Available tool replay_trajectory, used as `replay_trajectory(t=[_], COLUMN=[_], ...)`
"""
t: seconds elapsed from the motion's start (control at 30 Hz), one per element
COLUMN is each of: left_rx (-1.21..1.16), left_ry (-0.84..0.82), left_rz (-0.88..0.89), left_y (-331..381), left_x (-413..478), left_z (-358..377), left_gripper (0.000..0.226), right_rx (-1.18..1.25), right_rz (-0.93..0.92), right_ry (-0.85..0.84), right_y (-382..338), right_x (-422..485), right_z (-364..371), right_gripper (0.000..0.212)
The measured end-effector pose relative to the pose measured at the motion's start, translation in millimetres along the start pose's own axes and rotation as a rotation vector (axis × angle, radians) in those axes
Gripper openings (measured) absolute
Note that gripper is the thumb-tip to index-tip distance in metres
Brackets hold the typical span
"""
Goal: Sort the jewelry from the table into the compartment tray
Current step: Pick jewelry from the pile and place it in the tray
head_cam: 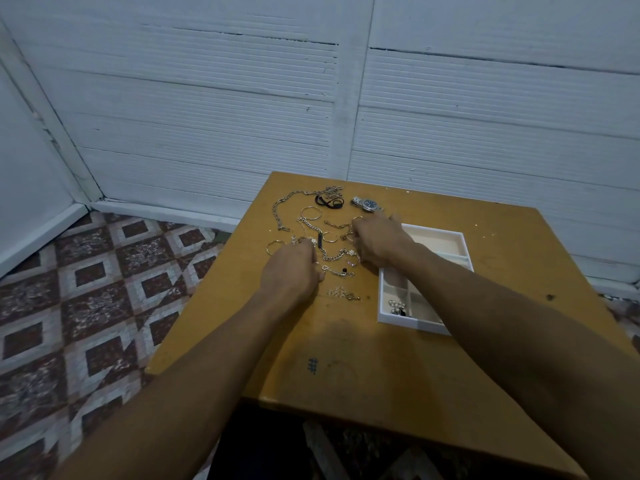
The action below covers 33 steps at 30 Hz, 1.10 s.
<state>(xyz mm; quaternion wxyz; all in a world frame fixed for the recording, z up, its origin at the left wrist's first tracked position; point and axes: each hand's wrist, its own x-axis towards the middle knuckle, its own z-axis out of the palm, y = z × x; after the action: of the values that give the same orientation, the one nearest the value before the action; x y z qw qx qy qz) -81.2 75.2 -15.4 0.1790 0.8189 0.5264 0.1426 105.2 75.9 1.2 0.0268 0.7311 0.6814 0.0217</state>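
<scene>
Jewelry [331,258] lies scattered beside the compartment tray [408,323].

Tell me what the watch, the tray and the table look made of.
Watch: likely polished steel; silvery glinting band, dark dial. Compartment tray: probably matte white plastic or painted wood, cream lining inside. Table: wood or laminate, smooth ochre top with scuffs.

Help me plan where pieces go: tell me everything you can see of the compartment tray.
The compartment tray is a shallow white rectangular tray with a cream lining, plastic-looking, split by thin dividers into one large far section and smaller near ones. It lies flat on the wooden table, right of the loose jewelry. The right forearm crosses above it, hiding its middle. The near-left compartment holds a small beaded piece.
</scene>
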Motion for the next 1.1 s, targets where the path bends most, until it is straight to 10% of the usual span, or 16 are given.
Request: replay_trajectory(t=[0.53, 1.1], left_rx=[-0.225, -0.477], left_ry=[0.129, 0.101], left_rz=[0.109, 0.043], left_y=[-6, 61], left_x=[-10, 2], left_z=[12, 12], left_gripper=[0.012, 0.010], right_rx=[0.549, 0.577], right_rz=[0.143, 0.379], right_ry=[0.227, 0.171], right_y=[74, 157], right_x=[-31, -73], right_z=[-23, -9], right_gripper=[0.012, 0.016])
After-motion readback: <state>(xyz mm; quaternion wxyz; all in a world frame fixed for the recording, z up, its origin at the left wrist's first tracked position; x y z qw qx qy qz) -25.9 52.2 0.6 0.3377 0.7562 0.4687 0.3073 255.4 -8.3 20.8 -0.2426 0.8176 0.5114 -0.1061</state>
